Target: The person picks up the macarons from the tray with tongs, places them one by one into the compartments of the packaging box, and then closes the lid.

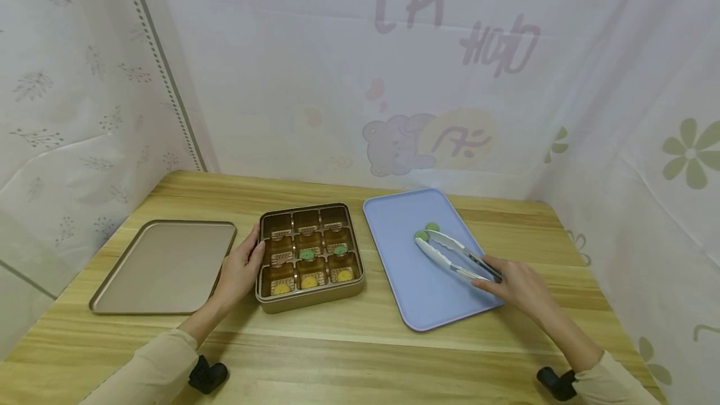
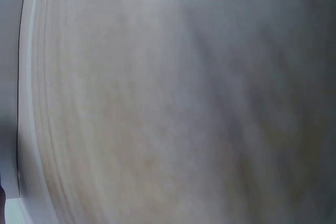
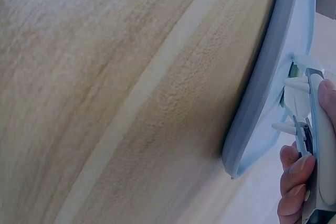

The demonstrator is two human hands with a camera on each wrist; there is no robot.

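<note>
My right hand (image 1: 523, 286) grips a pair of tongs (image 1: 444, 261) with pale scalloped ends and metal handles; its curled fingers (image 3: 296, 169) show in the right wrist view. Two round green cookie-like pieces (image 1: 432, 227) lie close together on the blue tray (image 1: 416, 292), the nearer one right at the tongs' tips. My left hand (image 1: 239, 270) rests against the left side of a square tin (image 1: 315, 295), straight fingers at its rim. Inside the tin, a brown divided insert (image 1: 306, 222) holds two green pieces (image 1: 306, 255) and, in the front row, three yellow ones (image 1: 309, 282).
A flat gold-brown lid-like tray (image 1: 163, 267) lies to the left of the tin. All stand on a wooden table (image 1: 337, 361), with printed white cloth (image 1: 292, 80) hanging around its back and sides. The left wrist view is mostly blurred tabletop.
</note>
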